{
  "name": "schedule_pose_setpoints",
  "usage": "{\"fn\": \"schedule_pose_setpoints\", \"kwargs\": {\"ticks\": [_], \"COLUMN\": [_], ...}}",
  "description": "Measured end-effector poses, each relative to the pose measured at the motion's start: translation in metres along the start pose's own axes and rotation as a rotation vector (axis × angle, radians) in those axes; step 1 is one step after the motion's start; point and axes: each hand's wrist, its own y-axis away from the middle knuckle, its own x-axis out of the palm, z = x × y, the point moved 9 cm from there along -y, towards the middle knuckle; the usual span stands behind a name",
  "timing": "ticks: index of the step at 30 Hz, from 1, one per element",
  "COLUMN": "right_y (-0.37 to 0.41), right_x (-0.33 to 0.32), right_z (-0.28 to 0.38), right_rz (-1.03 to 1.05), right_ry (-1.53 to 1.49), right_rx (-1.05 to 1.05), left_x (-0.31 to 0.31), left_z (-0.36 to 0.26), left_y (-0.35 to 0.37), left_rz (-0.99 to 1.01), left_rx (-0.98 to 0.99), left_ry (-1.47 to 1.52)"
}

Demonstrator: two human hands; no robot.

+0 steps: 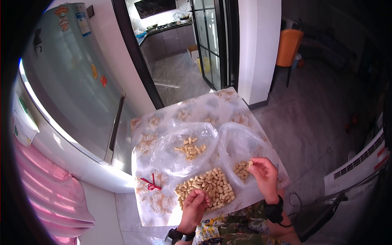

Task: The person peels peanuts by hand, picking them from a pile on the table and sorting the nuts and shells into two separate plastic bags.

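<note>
A shallow box-shaped heap of unshelled peanuts (212, 183) lies at the near side of the table. Over its front left part is my left hand (194, 207), fingers curled in and thumb against them; what they hold, if anything, is hidden. My right hand (264, 176) pinches a peanut (250, 163) between thumb and fingertips, above the right clear plastic bag (232, 141). Several peanuts (242, 170) rest in that bag. Farther left, a second clear plastic bag (167, 157) lies spread with a small pile of peanuts (191, 150) in it.
The table (179, 112) has a flowered cover. Red ties (151, 183) lie at its left. A fridge (77, 77) stands to the left, and a glass door (206, 41) opens to a kitchen beyond. An orange chair (289, 47) is at the back right.
</note>
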Motion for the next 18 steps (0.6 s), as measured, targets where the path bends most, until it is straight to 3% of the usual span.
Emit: {"fn": "schedule_pose_setpoints", "kwargs": {"ticks": [2,5,9,11,12,14,15,18], "right_y": [-0.001,-0.001,0.006,0.017,0.021,0.035,0.037,0.054], "right_x": [-0.004,0.000,0.022,0.056,0.064,0.100,0.103,0.125], "right_z": [0.009,0.018,0.040,0.032,0.033,0.021,0.020,-0.004], "right_rz": [-0.019,-0.004,-0.061,0.203,0.204,0.506,0.511,0.790], "right_ry": [0.238,0.400,0.482,0.450,0.449,0.534,0.531,0.785], "right_rx": [-0.131,-0.162,-0.297,-0.315,-0.315,-0.260,-0.257,-0.298], "left_x": [-0.002,-0.001,0.001,0.001,0.002,0.009,0.011,0.014], "left_z": [0.002,0.002,0.000,-0.003,-0.006,-0.016,-0.023,-0.053], "left_y": [0.000,0.000,0.002,0.004,0.006,0.015,0.019,0.023], "left_rz": [-0.002,0.016,0.018,0.010,0.010,0.039,0.032,0.101], "left_rx": [-0.010,0.002,0.004,0.023,0.024,0.039,0.039,0.194], "left_ry": [-0.005,0.001,-0.002,-0.052,-0.052,-0.159,-0.158,-0.801]}}
